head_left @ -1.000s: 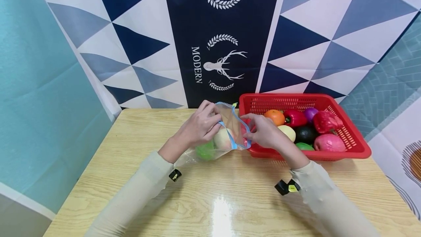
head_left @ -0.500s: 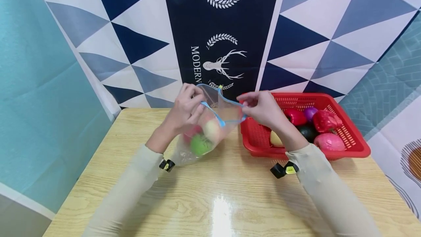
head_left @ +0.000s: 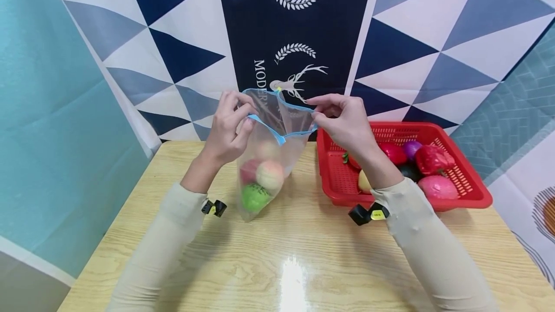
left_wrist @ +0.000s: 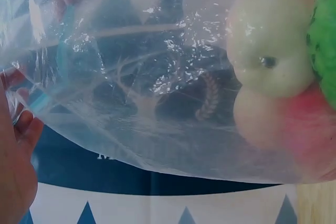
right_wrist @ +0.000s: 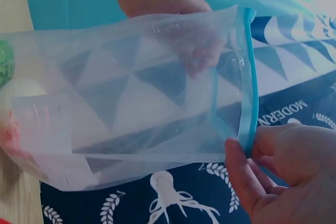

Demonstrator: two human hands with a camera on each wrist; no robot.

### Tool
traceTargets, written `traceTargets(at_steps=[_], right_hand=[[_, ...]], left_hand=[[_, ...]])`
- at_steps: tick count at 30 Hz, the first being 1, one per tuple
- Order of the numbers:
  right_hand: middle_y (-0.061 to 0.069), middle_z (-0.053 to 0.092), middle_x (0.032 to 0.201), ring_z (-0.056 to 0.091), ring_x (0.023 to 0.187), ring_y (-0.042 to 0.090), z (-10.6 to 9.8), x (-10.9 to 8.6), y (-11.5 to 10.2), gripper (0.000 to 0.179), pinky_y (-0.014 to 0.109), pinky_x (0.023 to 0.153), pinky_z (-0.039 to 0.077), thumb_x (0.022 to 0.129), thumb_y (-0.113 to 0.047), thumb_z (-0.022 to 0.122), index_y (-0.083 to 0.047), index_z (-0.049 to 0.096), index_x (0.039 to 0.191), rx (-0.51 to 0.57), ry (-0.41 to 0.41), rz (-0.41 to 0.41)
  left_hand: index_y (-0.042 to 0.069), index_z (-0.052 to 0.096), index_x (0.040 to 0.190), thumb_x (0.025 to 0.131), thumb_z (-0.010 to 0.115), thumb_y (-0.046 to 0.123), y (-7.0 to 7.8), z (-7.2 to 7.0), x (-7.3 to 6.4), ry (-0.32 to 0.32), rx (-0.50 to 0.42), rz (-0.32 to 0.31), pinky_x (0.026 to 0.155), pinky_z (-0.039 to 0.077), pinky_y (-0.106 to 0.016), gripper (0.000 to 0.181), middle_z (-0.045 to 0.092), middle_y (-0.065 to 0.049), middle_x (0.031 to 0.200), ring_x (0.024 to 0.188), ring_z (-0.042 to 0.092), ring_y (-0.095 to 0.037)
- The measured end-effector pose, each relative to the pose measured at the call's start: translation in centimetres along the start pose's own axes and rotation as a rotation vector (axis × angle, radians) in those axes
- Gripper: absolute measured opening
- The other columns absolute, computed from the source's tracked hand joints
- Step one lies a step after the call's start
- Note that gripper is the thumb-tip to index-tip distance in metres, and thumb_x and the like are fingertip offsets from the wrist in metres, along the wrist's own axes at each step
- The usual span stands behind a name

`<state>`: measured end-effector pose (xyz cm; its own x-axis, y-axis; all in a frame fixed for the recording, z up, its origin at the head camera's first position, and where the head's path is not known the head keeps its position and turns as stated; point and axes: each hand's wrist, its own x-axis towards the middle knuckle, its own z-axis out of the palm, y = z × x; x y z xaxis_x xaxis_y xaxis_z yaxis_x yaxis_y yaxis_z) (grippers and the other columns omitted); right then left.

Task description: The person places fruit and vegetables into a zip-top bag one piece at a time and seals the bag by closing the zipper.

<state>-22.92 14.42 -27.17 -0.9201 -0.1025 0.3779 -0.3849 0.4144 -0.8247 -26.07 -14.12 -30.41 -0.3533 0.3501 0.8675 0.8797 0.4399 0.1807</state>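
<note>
A clear zip bag (head_left: 296,150) with a blue rim hangs upright over the table, its mouth spread apart. My left hand (head_left: 227,126) pinches the rim's left side, and my right hand (head_left: 347,122) pinches the right side between thumb and fingers. Down in the bag lie a green fruit (head_left: 254,197), a pale apple-like fruit (head_left: 270,175) and a red fruit (head_left: 249,171). Another pale round shape shows dimly above them. Through the film in the left wrist view, the pale fruit (left_wrist: 270,40) touches the bumpy green one (left_wrist: 325,45).
A red plastic basket (head_left: 479,196) stands at right behind my right forearm. It holds a pink fruit (head_left: 438,187), red peppers (head_left: 435,159), a purple onion-like piece (head_left: 411,149) and others. The wooden table (head_left: 260,264) meets a patterned cloth (head_left: 299,23) at the back.
Both hands have lifted the bag up and to the left, away from the basket. Its body now hangs down, and the fruits have settled at its bottom.
</note>
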Motion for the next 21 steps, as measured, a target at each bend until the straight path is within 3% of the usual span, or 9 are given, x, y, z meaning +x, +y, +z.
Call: traceTargets(at_steps=[3,6,11,17,21], right_hand=[[0.016,0.074,0.111,0.066,0.085,0.014,-0.5,-0.1,0.4,0.035,0.014,0.071,0.054,0.104,-0.006,0.072,-0.008,0.08,0.138,-0.009,-0.012,0.007],[0.014,0.074,0.108,0.065,0.083,0.012,-1.1,-0.2,1.0,0.034,0.014,0.071,0.055,0.103,-0.006,0.072,-0.008,0.08,0.136,-0.046,-0.02,0.019],[0.014,0.074,0.107,0.064,0.085,0.015,-2.0,-0.4,2.8,0.033,0.013,0.073,0.055,0.101,-0.004,0.072,-0.007,0.081,0.133,-0.117,-0.039,0.064],[0.02,0.076,0.115,0.066,0.091,0.018,-2.9,-1.1,4.8,0.036,0.013,0.076,0.058,0.103,-0.005,0.073,-0.005,0.077,0.139,-0.128,-0.104,0.152],[0.02,0.076,0.112,0.068,0.087,0.014,-3.0,-1.3,5.6,0.035,0.015,0.074,0.059,0.102,-0.004,0.073,-0.004,0.077,0.137,-0.123,-0.118,0.154]], left_hand=[[0.0,0.072,0.092,0.119,0.031,0.053,0.2,0.6,-0.2,-0.011,-0.005,0.012,0.091,0.043,-0.049,0.073,0.065,-0.024,0.112,0.107,0.052,-0.043],[0.0,0.071,0.09,0.118,0.036,0.039,0.4,1.4,-0.5,-0.029,-0.009,0.031,0.092,0.043,-0.051,0.06,0.065,-0.023,0.11,0.106,0.052,-0.042],[0.002,0.069,0.087,0.105,0.048,0.015,0.8,3.0,-1.6,-0.096,-0.008,0.061,0.098,0.046,-0.056,0.031,0.065,-0.022,0.108,0.107,0.054,-0.041],[0.003,0.069,0.089,0.102,0.053,0.011,0.8,4.3,-2.9,-0.163,0.021,0.081,0.099,0.05,-0.055,0.022,0.065,-0.02,0.108,0.109,0.055,-0.041],[0.003,0.069,0.089,0.101,0.054,0.01,0.8,4.8,-3.2,-0.171,0.045,0.103,0.1,0.052,-0.055,0.02,0.066,-0.02,0.108,0.109,0.057,-0.042]])
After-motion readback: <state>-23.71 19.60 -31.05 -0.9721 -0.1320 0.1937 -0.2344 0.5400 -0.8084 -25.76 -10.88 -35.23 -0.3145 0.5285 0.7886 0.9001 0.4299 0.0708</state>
